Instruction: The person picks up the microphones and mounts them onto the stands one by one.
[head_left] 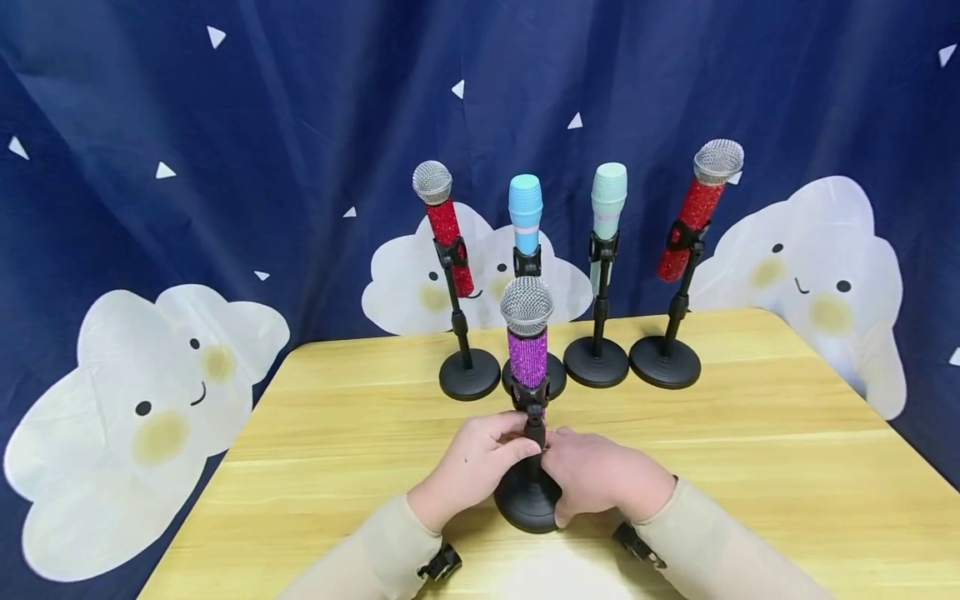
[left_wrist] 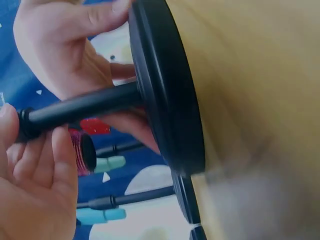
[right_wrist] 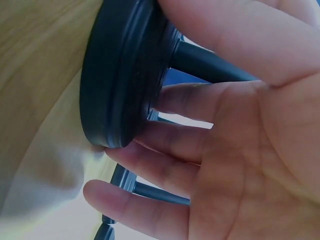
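Note:
A purple glittery microphone (head_left: 527,358) with a silver mesh head sits in the clip of a black microphone stand (head_left: 527,500). My left hand (head_left: 480,461) grips the stand's pole, thumb in front and fingers behind, as the left wrist view also shows around the black pole (left_wrist: 85,107). Down at the round base (right_wrist: 117,75), my right hand (head_left: 603,475) holds the rim between thumb and fingers. In the right wrist view the little finger of the right hand (right_wrist: 225,150) stands off the base. Whether the base touches the table fully cannot be told.
Behind stand several more microphones on black stands: a red one (head_left: 444,223) at left, a blue one (head_left: 526,208) partly hidden by the purple one, a mint one (head_left: 609,200), and another red one (head_left: 701,204) at right. A blue cloud-print curtain (head_left: 337,100) hangs behind the wooden table (head_left: 337,433).

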